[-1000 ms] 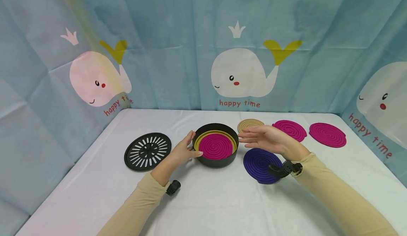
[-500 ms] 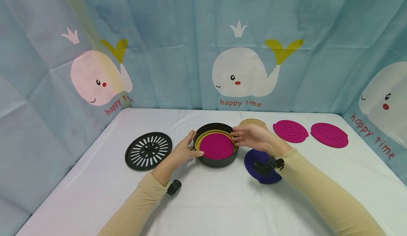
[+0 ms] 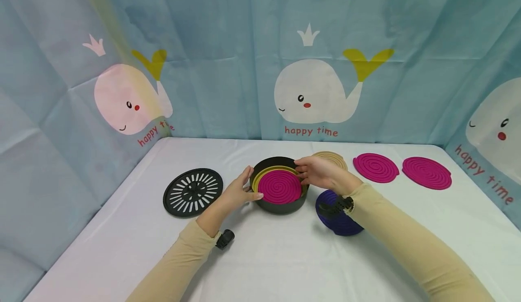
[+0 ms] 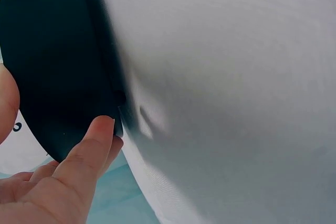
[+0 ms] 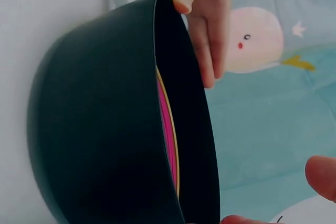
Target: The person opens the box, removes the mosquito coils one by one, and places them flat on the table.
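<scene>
A round black holder (image 3: 281, 208) stands tilted up off the cloth, with a magenta spiral coaster (image 3: 279, 187) in it inside a mustard-yellow ring (image 3: 257, 181). My left hand (image 3: 237, 192) grips its left side, thumb over the rim; the left wrist view shows fingers (image 4: 86, 153) against the dark wall. At the right rim is my right hand (image 3: 321, 173), fingers loosely bent over the edge. In the right wrist view one fingertip meets the rim near the bottom, while another digit (image 5: 321, 177) stands apart. A dark blue spiral coaster (image 3: 346, 225) lies under the right wrist.
A black slotted lid (image 3: 193, 192) lies to the left. Behind my right hand is a beige spiral coaster (image 3: 331, 157), partly hidden. Two magenta spiral coasters (image 3: 375, 167) lie at the back right on the white tablecloth (image 3: 277, 257). A whale-print curtain (image 3: 228, 67) closes off the back.
My right hand has moved left from beside the holder to its right rim, with its fingers now over the edge. The left hand keeps its grip on the holder.
</scene>
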Motion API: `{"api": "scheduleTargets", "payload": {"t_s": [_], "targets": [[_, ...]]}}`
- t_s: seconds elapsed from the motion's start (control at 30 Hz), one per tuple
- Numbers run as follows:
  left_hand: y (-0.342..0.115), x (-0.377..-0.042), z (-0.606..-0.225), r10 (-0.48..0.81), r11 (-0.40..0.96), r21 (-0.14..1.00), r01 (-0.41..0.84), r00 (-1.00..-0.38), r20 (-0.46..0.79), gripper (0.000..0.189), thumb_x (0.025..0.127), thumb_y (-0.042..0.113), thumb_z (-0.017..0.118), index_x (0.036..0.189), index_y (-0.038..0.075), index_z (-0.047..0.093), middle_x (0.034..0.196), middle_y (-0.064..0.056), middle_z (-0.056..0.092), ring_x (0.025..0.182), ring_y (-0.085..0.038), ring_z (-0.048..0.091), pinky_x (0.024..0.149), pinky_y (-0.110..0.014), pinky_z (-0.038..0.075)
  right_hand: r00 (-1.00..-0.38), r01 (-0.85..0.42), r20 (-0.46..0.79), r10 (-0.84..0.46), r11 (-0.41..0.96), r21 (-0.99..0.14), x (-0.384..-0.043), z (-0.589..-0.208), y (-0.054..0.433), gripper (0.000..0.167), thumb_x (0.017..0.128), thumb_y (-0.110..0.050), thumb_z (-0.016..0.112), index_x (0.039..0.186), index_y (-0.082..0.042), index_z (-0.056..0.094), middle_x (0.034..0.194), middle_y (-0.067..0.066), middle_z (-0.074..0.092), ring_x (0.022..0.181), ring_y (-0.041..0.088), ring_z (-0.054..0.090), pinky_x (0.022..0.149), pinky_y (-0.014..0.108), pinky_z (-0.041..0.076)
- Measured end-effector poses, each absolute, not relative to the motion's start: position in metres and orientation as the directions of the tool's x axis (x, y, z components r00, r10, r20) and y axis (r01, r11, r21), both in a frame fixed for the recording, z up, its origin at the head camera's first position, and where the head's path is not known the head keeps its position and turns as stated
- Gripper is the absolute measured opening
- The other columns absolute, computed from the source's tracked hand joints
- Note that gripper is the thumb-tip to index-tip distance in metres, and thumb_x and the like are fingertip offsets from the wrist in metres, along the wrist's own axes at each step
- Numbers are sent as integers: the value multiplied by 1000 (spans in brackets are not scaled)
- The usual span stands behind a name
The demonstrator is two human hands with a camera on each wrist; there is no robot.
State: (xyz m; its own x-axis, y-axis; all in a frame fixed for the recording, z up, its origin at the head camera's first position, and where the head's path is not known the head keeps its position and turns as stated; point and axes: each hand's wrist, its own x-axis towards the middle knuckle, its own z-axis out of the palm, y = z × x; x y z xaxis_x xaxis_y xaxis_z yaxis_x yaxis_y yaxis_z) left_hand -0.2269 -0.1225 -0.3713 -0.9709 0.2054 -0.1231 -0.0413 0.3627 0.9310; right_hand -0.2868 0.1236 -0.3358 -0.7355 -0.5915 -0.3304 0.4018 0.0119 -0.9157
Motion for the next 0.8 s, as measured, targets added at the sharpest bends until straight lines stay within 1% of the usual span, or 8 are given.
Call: {"api": "scheduleTargets", "payload": {"t_s": [0.13, 0.3, 0.43, 0.6, 0.63, 0.7, 0.77, 0.8], "targets": [[-122, -227, -372, 203, 364, 930, -41, -971, -123, 93, 87, 0, 71, 156, 1, 8, 161, -13, 15, 138, -42, 31, 109, -45, 35, -712, 406, -352, -608, 53, -912, -291, -336, 121, 69, 104, -15, 28, 147, 8, -21, 152, 33, -22, 141, 46, -19, 116, 54, -3], [-121, -228, -372, 206, 370, 928, -43, -970, -127, 93, 87, 0, 71, 156, 2, 8, 161, -13, 16, 138, -42, 32, 109, -45, 35, -687, 420, -367, -627, 69, -905, -293, -335, 121, 68, 103, -15, 25, 147, 8, -21, 151, 33, -24, 140, 46, -21, 115, 56, -4], [-120, -227, -371, 199, 369, 928, -48, -971, -130, 93, 87, 0, 71, 156, 2, 8, 161, -12, 15, 137, -43, 32, 108, -45, 36, -692, 426, -372, -618, 67, -902, -294, -335, 121, 66, 103, -14, 26, 148, 9, -15, 152, 33, -23, 140, 46, -19, 115, 56, -3], [-120, -226, -370, 188, 374, 926, -52, -973, -131, 93, 87, 0, 71, 156, 3, 8, 161, -11, 16, 137, -42, 33, 108, -45, 37, -687, 434, -382, -618, 73, -898, -294, -333, 123, 60, 103, -15, 27, 148, 12, -2, 153, 32, -20, 142, 46, -16, 115, 56, 1], [-120, -226, -370, 188, 375, 926, -53, -973, -132, 93, 87, 0, 71, 156, 3, 8, 161, -11, 16, 137, -42, 34, 107, -45, 37, -686, 429, -381, -620, 78, -900, -294, -333, 124, 56, 103, -15, 27, 147, 12, 4, 153, 33, -19, 142, 46, -14, 116, 57, 2], [-120, -225, -369, 186, 375, 925, -53, -974, -131, 93, 87, 0, 71, 156, 3, 9, 161, -11, 16, 137, -42, 34, 108, -45, 37, -688, 424, -380, -618, 83, -902, -295, -331, 126, 47, 103, -15, 27, 141, 12, 18, 154, 33, -12, 143, 44, -3, 116, 56, 8], [-120, -225, -369, 185, 370, 927, -58, -973, -135, 93, 87, 0, 71, 156, 4, 9, 161, -11, 16, 137, -42, 34, 108, -45, 37, -701, 409, -372, -609, 85, -909, -295, -329, 127, 39, 103, -16, 29, 133, 10, 28, 154, 33, -3, 138, 41, 13, 115, 54, 16], [-120, -225, -369, 187, 370, 927, -56, -973, -133, 93, 87, 0, 71, 156, 3, 9, 161, -11, 16, 137, -43, 34, 107, -45, 37, -705, 401, -366, -607, 85, -912, -295, -328, 128, 38, 103, -16, 29, 131, 10, 29, 154, 32, 0, 135, 39, 17, 114, 54, 19]]}}
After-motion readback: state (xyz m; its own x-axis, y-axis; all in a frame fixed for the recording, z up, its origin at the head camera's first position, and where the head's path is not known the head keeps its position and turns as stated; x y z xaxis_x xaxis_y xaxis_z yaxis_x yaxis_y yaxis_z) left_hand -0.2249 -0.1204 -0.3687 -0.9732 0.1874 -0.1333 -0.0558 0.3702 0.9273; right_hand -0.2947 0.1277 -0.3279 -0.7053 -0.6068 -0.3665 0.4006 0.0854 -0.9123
